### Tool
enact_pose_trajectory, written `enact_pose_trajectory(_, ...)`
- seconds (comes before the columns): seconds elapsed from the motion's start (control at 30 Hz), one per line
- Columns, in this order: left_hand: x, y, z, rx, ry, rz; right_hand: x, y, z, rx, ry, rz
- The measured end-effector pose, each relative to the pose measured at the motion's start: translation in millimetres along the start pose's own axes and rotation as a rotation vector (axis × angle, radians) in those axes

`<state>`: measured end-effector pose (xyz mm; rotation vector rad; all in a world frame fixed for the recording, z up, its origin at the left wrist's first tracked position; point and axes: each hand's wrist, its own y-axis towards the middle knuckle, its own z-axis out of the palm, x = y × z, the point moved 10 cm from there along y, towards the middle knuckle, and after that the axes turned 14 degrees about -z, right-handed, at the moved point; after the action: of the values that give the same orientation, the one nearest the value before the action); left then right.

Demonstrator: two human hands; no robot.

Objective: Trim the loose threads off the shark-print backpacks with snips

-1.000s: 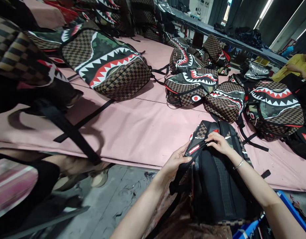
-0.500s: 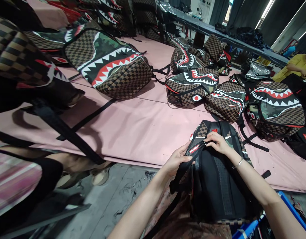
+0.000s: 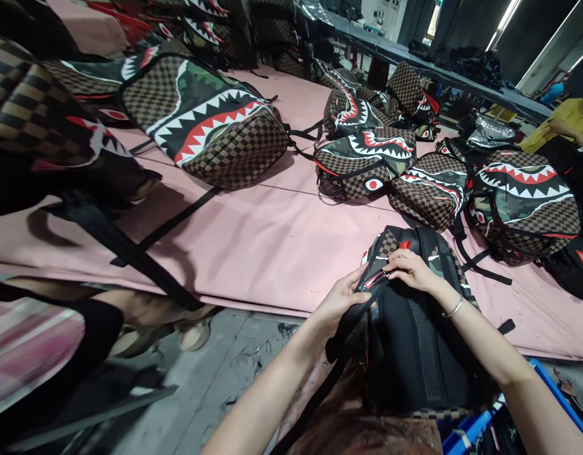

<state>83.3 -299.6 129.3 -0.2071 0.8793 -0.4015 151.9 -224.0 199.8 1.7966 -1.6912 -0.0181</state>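
Observation:
A backpack (image 3: 414, 354) with a black padded back and a checkered shark-mouth print leans against the edge of the pink table, its back facing me. My left hand (image 3: 338, 298) grips its upper left edge by a strap with a red label. My right hand (image 3: 412, 268), a bracelet on the wrist, pinches the top of the same backpack next to the left hand's fingers. Both hands are closed on the fabric.
The pink table (image 3: 253, 246) carries several shark-mouth backpacks: a large one (image 3: 206, 120) at the left and a cluster (image 3: 367, 158) at the back right. A person in yellow (image 3: 563, 123) stands far right. Someone's legs (image 3: 144, 316) show under the table. Blue objects (image 3: 466, 433) lie below.
The backpack's top and both hands have shifted slightly up and toward the table. The red label strap has turned more edge-on between the fingers.

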Motion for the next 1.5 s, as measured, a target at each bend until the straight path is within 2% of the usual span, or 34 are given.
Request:
enact_pose_trajectory(0.37,3.1,6.2,9.9,-0.099,-0.04,0.004,18.6,-9.1,-7.7,-0.071,-0.085,0.056)
enact_pose_trajectory(0.57,10.6,8.7,17.8,-0.139,-0.093,0.036,36.5,-49.8,-27.5,-0.344,-0.231,0.275)
enact_pose_trajectory(0.63,15.0,9.4,22.5,-0.15,-0.093,0.031,45.4,-64.1,-31.1,-0.38,-0.299,0.348)
enact_pose_trajectory(0.8,22.9,11.3,29.0,-0.202,-0.091,0.018,62.8,-76.1,-33.9,-0.362,-0.425,0.432)
enact_pose_trajectory(1.03,25.7,11.7,33.2,-0.277,-0.088,0.064,72.6,-80.3,-34.0,-0.334,-0.539,0.491)
enact_pose_trajectory(1.33,30.9,18.3,40.5,-0.274,-0.068,0.092,76.4,-89.7,-37.2,-0.364,-0.516,0.499)
enact_pose_trajectory(1.5,35.3,21.4,42.2,-0.298,-0.055,0.107,81.3,-83.6,-31.9,-0.291,-0.659,0.54)
